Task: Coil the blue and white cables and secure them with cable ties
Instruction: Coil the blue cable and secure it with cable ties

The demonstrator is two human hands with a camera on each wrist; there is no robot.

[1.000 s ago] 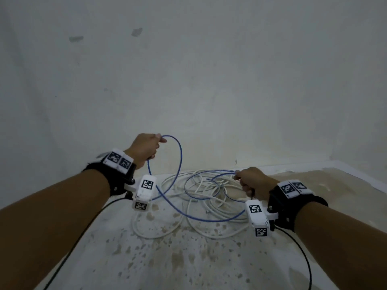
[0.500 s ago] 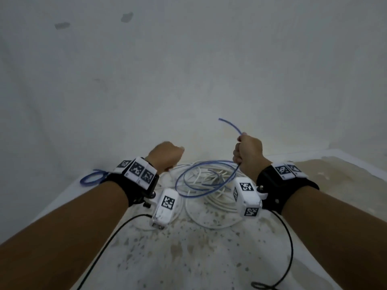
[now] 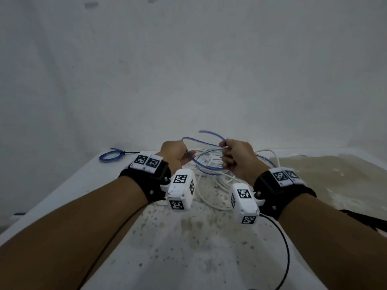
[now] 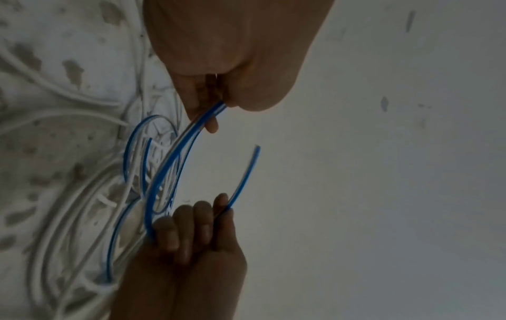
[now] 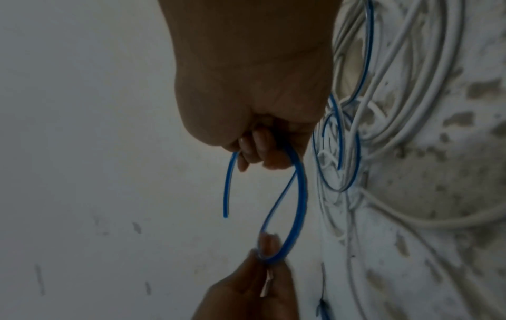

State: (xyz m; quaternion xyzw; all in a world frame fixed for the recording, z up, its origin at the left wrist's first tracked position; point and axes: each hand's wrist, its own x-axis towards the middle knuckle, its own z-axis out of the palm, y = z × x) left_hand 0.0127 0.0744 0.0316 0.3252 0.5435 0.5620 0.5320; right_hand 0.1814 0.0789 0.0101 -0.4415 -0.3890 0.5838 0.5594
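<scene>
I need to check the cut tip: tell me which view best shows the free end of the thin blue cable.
Left wrist view: the free end of the thin blue cable stands clear against the wall. Right wrist shows it dimmer; head view shows it small.

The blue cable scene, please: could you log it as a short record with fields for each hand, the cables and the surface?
left hand: pinches the blue cable
right hand: grips the same cable's loops, its free end sticking up
white cables: loose tangle on the table, under the hands
finished coil: small blue coil at the table's far left, bound with a black tie
table: white, stained with brownish spots
</scene>
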